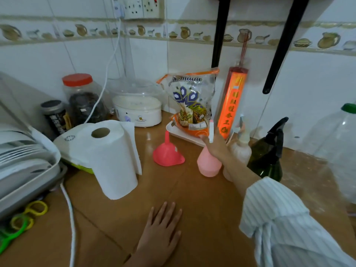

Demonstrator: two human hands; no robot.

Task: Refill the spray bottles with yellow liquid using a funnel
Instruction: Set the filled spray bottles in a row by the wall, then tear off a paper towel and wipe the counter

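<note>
Left hand (160, 234) lay flat and spread on the brown table (202, 209), holding nothing. Right hand (215, 145) reached over the pink spray bottle (209, 163), fingers at its white nozzle; grip unclear. Pink funnel (168, 152) sat upside down just left of it, cream spray bottle (241, 149) and dark green spray bottle (268, 155) to the right

Funnel (168, 152) left of three spray bottles (209, 162); paper roll (111, 158) further left; tray (185, 134) behind
</note>
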